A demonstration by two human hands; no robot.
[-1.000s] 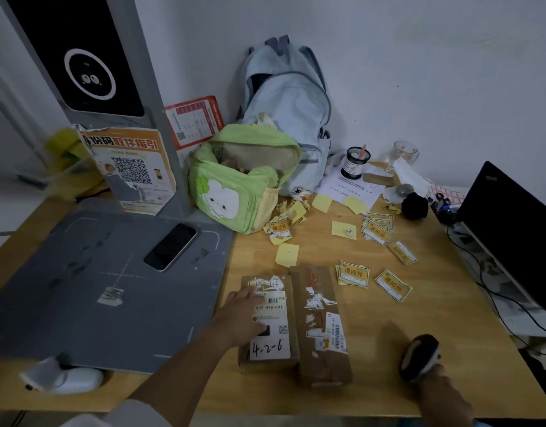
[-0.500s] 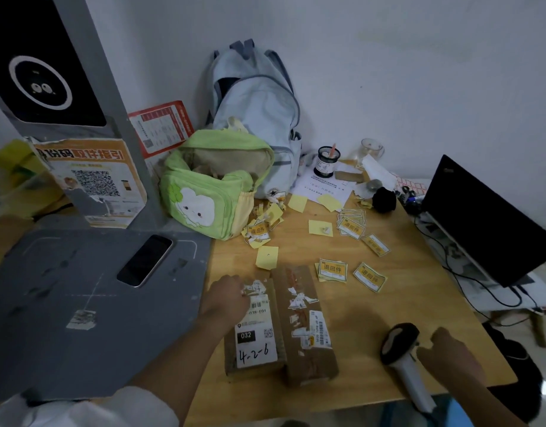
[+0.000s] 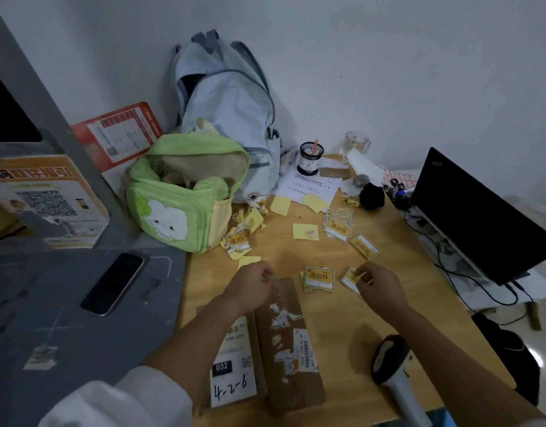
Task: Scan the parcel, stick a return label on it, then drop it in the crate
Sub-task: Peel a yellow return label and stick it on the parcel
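My right hand (image 3: 379, 286) pinches a yellow return label (image 3: 351, 280) at its edge, just above the counter (image 3: 342, 306). My left hand (image 3: 250, 282) is curled closed over the far end of the parcel (image 3: 287, 349); can't tell if it grips anything. Parcel lies flat under my left forearm, long axis running away from me, a second box (image 3: 234, 365) touching its left side. Scanner (image 3: 392, 365) lies near my right forearm. Beyond my left hand, the green bag (image 3: 179, 208) gapes open, contents unclear.
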